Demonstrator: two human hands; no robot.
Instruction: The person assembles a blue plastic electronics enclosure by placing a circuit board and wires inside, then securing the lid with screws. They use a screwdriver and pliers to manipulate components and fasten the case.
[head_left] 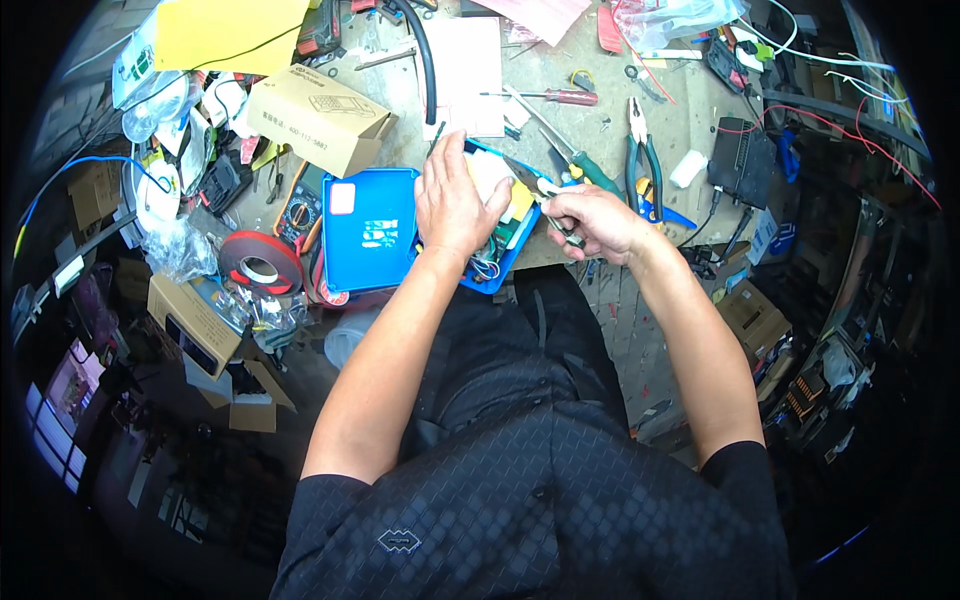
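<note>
My left hand (452, 205) lies over an open blue plastic case, its fingers stretched and the thumb apart, beside a white and yellow piece in the case. The case's flat blue lid (370, 262) rests to the left of the hand. In my right hand (603, 222) is a pliers-like hand tool (571, 236) with dark handles, fingers wrapped round it. Its dark jaws point up-left over the case's right side; what they touch is too small to tell. Thin coloured wires (485, 268) show in the near part of the case.
Pliers (643, 150) and a green-handled screwdriver (590, 168) lie right of the case, a red-handled screwdriver (572, 97) farther off. A cardboard box (318, 120), multimeter (299, 213) and red tape roll (260, 264) stand left. A black adapter box (742, 160) sits right.
</note>
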